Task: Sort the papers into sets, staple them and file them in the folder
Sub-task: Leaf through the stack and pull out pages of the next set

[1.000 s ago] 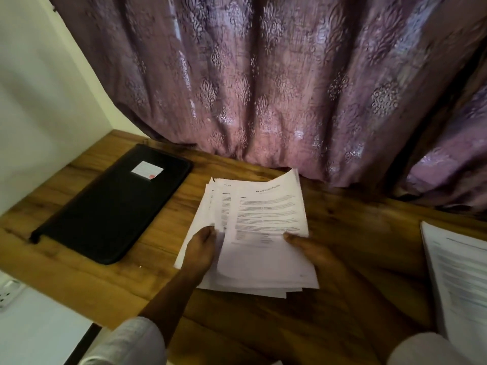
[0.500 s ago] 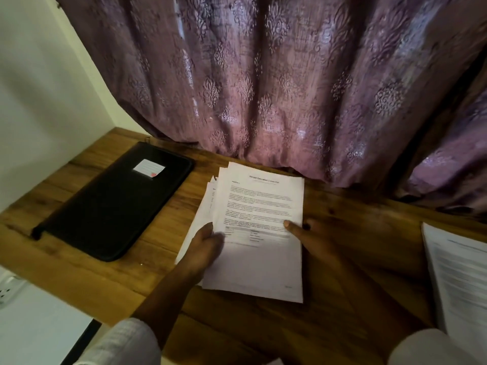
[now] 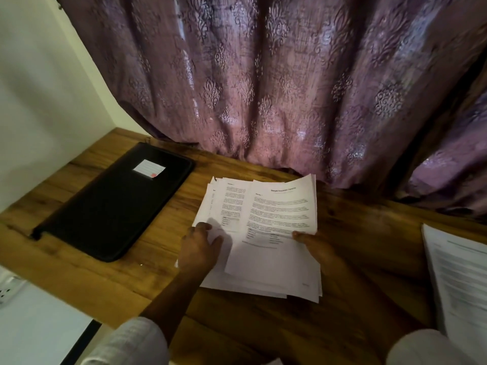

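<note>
My right hand (image 3: 317,250) pinches the top sheets (image 3: 283,206) at their right edge, thumb on the printed face, holding them raised and skewed above the stack of papers (image 3: 266,281), which lies on the wooden bench (image 3: 369,222) in front of me. My left hand (image 3: 199,249) rests on the stack's left side with fingers bent, though I cannot tell whether it grips any paper. The black folder (image 3: 113,204) lies closed to the left, well apart from the stack, and a second pile of papers (image 3: 461,280) sits at the right edge.
</note>
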